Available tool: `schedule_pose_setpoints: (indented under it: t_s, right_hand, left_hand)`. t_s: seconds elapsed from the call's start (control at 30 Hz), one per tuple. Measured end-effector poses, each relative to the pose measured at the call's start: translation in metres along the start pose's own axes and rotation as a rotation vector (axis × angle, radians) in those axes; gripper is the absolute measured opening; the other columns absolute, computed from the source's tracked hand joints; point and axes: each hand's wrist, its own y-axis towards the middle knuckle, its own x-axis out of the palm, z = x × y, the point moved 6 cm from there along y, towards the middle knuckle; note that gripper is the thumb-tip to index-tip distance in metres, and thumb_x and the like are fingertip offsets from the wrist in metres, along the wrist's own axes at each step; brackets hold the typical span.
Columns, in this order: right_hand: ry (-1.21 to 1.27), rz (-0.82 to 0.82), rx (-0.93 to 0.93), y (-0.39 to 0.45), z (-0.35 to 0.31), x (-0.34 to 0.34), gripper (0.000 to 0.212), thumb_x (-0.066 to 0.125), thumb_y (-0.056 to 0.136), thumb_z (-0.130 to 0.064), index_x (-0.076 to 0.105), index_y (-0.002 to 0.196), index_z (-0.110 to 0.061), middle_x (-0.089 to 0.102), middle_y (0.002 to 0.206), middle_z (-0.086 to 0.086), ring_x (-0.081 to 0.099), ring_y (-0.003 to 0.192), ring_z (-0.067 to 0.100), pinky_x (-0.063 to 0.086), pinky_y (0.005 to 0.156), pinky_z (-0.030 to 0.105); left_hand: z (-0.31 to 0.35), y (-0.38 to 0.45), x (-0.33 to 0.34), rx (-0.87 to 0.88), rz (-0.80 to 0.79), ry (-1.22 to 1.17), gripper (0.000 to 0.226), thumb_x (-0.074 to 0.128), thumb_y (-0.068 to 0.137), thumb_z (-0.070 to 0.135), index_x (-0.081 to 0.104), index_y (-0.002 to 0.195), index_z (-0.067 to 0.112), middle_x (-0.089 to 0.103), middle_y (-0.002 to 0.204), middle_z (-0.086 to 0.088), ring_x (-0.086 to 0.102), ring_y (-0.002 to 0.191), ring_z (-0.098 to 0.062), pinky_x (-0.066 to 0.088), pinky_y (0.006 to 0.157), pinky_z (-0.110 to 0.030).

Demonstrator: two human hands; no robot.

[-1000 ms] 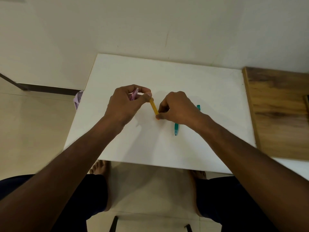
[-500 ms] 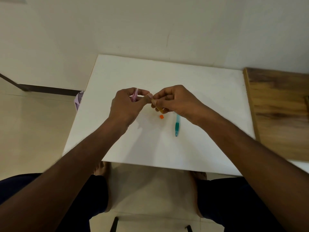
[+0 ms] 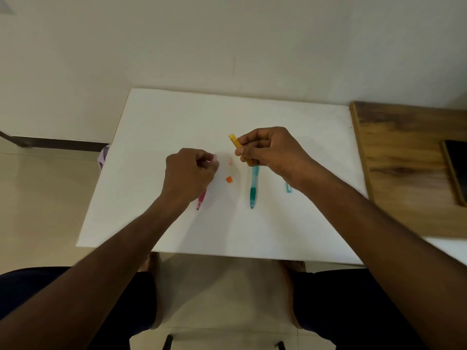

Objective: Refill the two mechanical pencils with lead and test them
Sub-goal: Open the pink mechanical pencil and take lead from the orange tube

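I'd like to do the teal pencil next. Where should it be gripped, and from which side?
Probably pinch the teal pencil at its darker grip section near the tip, coming straight down from above. It lies flat on the white table, tip toward the person; its far end sits under the right hand, so the near half is the free part.

A plain home room: white table (image 3: 177, 127), tiled floor (image 3: 38, 198), wooden desk (image 3: 404, 152).
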Motion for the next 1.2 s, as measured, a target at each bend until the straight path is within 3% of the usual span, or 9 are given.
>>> schedule_pose_setpoints:
  t_s: [0.2,0.33,0.4,0.5,0.6,0.8,0.97,1.1,1.2]
  right_hand:
    - [0.017,-0.017,0.049,-0.002,-0.002,0.000,0.015,0.081,0.091,-0.016,0.078,0.106,-0.019,0.082,0.095,-0.001,0.079,0.092,0.018,0.065,0.084,0.031]
    - [0.071,-0.042,0.073,-0.003,-0.003,0.004,0.012,0.077,0.095,-0.013,0.078,0.106,-0.016,0.082,0.094,0.002,0.080,0.085,0.019,0.065,0.078,0.031]
    - [0.097,-0.053,0.049,-0.004,-0.006,0.007,0.012,0.076,0.094,-0.010,0.079,0.105,-0.014,0.082,0.094,0.005,0.080,0.083,0.020,0.063,0.075,0.029]
    - [0.103,-0.053,-0.045,-0.008,-0.017,0.013,0.013,0.075,0.094,-0.009,0.081,0.104,-0.014,0.081,0.093,0.008,0.079,0.082,0.022,0.064,0.078,0.029]
    - [0.027,-0.025,-0.155,-0.016,-0.029,0.023,0.011,0.074,0.094,-0.012,0.082,0.101,-0.014,0.080,0.085,0.007,0.077,0.079,0.022,0.065,0.079,0.033]
    - [-0.173,0.078,-0.345,-0.030,-0.051,0.037,0.011,0.075,0.096,-0.025,0.082,0.100,-0.018,0.077,0.077,-0.005,0.072,0.070,0.013,0.061,0.075,0.026]
    - [-0.215,0.126,-0.396,-0.032,-0.059,0.037,0.010,0.075,0.096,-0.023,0.082,0.099,-0.015,0.075,0.078,-0.007,0.069,0.069,0.010,0.060,0.073,0.027]
    - [-0.173,0.124,-0.383,-0.030,-0.057,0.033,0.007,0.075,0.096,-0.021,0.081,0.097,-0.017,0.074,0.074,-0.009,0.069,0.065,0.008,0.054,0.066,0.016]
    - [-0.122,0.091,-0.341,-0.028,-0.053,0.031,0.008,0.072,0.098,-0.019,0.080,0.098,-0.017,0.076,0.077,-0.004,0.073,0.069,0.016,0.060,0.072,0.024]
  left_hand:
    - [-0.004,0.005,0.005,0.037,-0.026,0.061,0.026,0.087,0.086,0.040,0.078,0.098,0.019,0.070,0.080,0.012,0.064,0.067,-0.004,0.040,0.060,-0.009]
    - [-0.002,0.007,-0.003,0.026,0.016,0.042,0.030,0.079,0.091,0.050,0.075,0.100,0.021,0.073,0.089,0.009,0.066,0.078,-0.005,0.052,0.075,-0.016]
    - [-0.003,0.009,-0.008,-0.169,0.008,-0.391,0.044,0.055,0.105,0.056,0.077,0.107,0.018,0.079,0.099,0.005,0.074,0.096,-0.012,0.058,0.092,-0.027]
    - [0.015,0.002,0.001,-0.368,-0.253,-1.396,0.079,0.022,0.110,0.063,0.066,0.135,0.003,0.075,0.131,-0.013,0.070,0.127,-0.027,0.054,0.107,-0.035]
    - [0.033,-0.006,-0.001,-0.318,-0.415,-1.699,0.097,0.011,0.105,0.073,0.050,0.150,-0.003,0.060,0.150,-0.020,0.058,0.141,-0.031,0.047,0.117,-0.040]
    - [0.049,-0.012,-0.003,-0.202,-0.458,-1.965,0.102,0.010,0.102,0.076,0.040,0.158,-0.003,0.048,0.160,-0.022,0.046,0.151,-0.033,0.041,0.121,-0.045]
    - [0.053,-0.012,-0.009,-0.124,-0.486,-2.019,0.100,0.011,0.103,0.076,0.037,0.159,-0.003,0.043,0.164,-0.020,0.043,0.151,-0.030,0.039,0.122,-0.045]
    - [0.056,-0.012,-0.010,-0.118,-0.486,-2.009,0.098,0.012,0.104,0.075,0.035,0.161,-0.003,0.042,0.164,-0.020,0.039,0.154,-0.031,0.034,0.125,-0.045]
    - [0.055,-0.010,-0.010,-0.115,-0.470,-1.999,0.100,0.013,0.103,0.076,0.036,0.160,-0.003,0.042,0.164,-0.020,0.041,0.153,-0.031,0.030,0.128,-0.044]
